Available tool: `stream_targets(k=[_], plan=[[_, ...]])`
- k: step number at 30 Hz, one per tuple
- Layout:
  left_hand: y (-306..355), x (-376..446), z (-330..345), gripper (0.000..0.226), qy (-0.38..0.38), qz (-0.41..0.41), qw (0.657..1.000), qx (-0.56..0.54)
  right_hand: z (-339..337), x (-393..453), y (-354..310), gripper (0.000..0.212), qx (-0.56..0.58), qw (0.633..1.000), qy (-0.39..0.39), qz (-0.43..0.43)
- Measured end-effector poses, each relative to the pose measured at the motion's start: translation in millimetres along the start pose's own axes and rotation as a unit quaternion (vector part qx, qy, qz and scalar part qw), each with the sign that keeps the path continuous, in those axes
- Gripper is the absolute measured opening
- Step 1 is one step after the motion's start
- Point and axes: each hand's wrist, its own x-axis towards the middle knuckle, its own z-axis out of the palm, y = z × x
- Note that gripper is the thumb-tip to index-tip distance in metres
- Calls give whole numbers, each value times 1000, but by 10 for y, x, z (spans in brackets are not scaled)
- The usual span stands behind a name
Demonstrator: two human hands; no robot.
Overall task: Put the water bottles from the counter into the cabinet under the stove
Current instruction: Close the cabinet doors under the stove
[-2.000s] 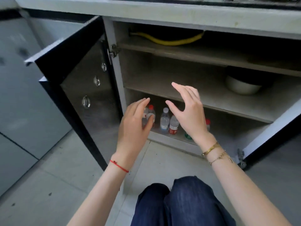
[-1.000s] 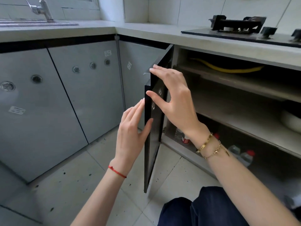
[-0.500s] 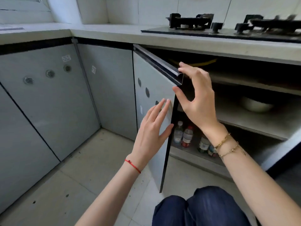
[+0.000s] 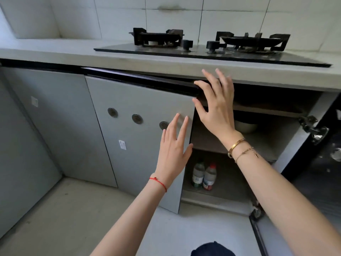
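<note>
Two water bottles (image 4: 204, 176) stand side by side on the bottom shelf of the cabinet under the stove, one with a red cap; others are hidden behind the left door (image 4: 140, 130). That grey door is swung nearly closed. My left hand (image 4: 173, 148) lies flat against the door's front near its free edge, fingers spread. My right hand (image 4: 215, 106) is open at the door's top corner, thumb and fingertips touching its dark upper edge. Neither hand holds anything.
The right cabinet door (image 4: 317, 169) stands wide open with its hinge exposed. A pale bowl (image 4: 245, 126) sits on the middle shelf. A black two-burner gas stove (image 4: 208, 47) lies on the grey counter (image 4: 55, 52) above. Grey cabinet fronts run to the left.
The left door has swung from wide open to nearly closed, pushed by both hands. My view rose from the cabinet interior to the stove and counter.
</note>
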Motion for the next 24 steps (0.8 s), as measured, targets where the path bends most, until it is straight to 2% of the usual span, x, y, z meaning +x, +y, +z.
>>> stream_targets(k=[10,15,24], plan=[[-106,352,290,76,-4,-11,999,46,383,106,210,26,-27,997,77,2],[-144,432,368,76,-2,-9,998,61,458,123,207,29,-56,993,105,12],[-165,400,350,69,21,9,1000,16,362,95,184,46,-30,997,67,15]])
